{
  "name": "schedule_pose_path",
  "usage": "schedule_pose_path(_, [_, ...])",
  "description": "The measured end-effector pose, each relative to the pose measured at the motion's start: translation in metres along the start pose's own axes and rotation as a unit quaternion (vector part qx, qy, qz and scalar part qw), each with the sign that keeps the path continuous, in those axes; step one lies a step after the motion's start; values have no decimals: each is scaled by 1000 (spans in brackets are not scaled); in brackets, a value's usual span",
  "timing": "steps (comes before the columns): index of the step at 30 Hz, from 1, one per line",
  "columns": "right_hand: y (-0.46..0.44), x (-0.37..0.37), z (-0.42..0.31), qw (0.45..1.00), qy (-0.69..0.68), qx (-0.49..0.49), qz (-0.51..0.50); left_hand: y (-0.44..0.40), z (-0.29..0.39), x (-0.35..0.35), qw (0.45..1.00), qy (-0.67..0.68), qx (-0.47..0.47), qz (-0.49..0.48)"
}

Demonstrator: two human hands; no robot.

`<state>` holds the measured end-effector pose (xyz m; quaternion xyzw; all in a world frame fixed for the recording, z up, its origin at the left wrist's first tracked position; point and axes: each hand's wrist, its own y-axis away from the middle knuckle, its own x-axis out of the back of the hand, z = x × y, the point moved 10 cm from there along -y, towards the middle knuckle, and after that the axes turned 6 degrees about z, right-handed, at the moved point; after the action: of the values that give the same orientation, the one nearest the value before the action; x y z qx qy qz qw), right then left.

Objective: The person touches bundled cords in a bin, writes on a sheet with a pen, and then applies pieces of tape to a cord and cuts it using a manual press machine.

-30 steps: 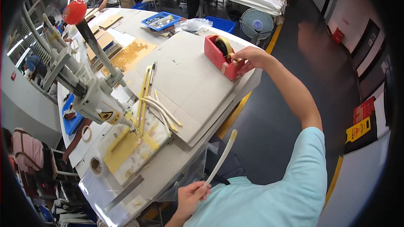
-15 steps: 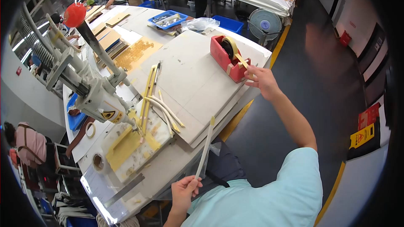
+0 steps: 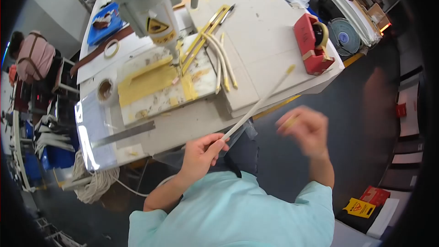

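My left hand (image 3: 201, 155) is closed around a length of white cord (image 3: 256, 106), which slants up to the right and has a yellow-taped tip. Smeared by motion, my right hand (image 3: 305, 129) is off the table's edge, pinching a small piece of yellow tape (image 3: 289, 122). A red tape dispenser (image 3: 308, 45) with a roll of yellow tape stands above it on the boards. Several short white cords (image 3: 222, 61) with yellow ends lie beside a press machine (image 3: 162, 27) with a warning label.
A steel ruler (image 3: 125, 134), a tape roll (image 3: 106, 89) and a ring of tape (image 3: 111, 48) lie at the left. A blue tray (image 3: 104, 25) stands behind them. Coiled cord (image 3: 95, 185) hangs below the table. A person in pink (image 3: 37, 57) sits at far left.
My right hand has come away from the dispenser toward my body with a piece of tape. The left hand still holds the cord. The view has turned, with more of the table's left side showing.
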<state>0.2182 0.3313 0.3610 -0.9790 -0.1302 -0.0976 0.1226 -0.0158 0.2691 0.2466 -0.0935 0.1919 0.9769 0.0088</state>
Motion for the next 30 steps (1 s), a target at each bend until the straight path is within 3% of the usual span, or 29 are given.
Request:
schedule_pose_path(1, [3, -40, -13, 994, 39, 73, -68, 1, -4, -2, 1000, 4, 7, 7])
schedule_pose_path(5, [9, -108, 14, 994, 5, -21, -111, 6, -7, -6, 999, 30, -33, 0])
schedule_pose_path(9, [3, -120, 19, 996, 13, 19, -81, 14, 3, -1, 996, -13, -80, 27])
schedule_pose_path(17, [0, -123, 28, 993, 52, -20, -99, 19, 14, 2, 981, -34, -184, 40])
schedule_pose_path(21, [2, -125, 29, 989, 48, -46, -128, 17, 18, 1, 983, 11, -179, 38])
schedule_pose_path(23, [0, -126, 20, 991, 50, 0, -121, 9, -5, 3, 996, 81, -38, 19])
schedule_pose_path(26, [3, -125, 20, 988, 57, -43, -139, 8, -10, -3, 983, 176, 31, -52])
schedule_pose_path(30, [3, -125, 22, 978, 47, -48, -196, 19, 10, -4, 988, 155, -16, 17])
